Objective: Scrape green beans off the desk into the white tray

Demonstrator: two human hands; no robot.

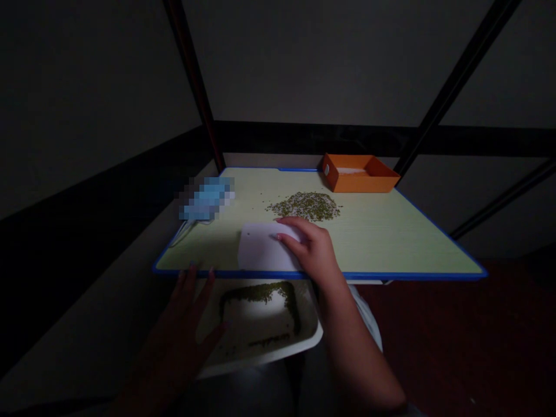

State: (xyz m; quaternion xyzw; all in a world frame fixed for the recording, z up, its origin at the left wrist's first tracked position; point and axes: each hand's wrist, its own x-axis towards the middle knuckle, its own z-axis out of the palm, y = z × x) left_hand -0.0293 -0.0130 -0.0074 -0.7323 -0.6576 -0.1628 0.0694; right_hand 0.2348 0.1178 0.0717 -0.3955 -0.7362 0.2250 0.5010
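My right hand pinches the right side of a white card between thumb and fingers. The card has a small hole near its far left corner and lies at the near edge of the tabletop. Just beyond it is a loose pile of small green beans, possibly mung beans. Below the table edge sits a white tray, with more green beans along its inner sides. My left hand is dark, its fingers spread over the tray's left side and its fingertips near the table edge.
The pale green tabletop has a blue rim. An orange open box with something pale inside stands at the back right. A blurred-out light blue item with pale cords lies at the left edge. Dark walls close in behind and left.
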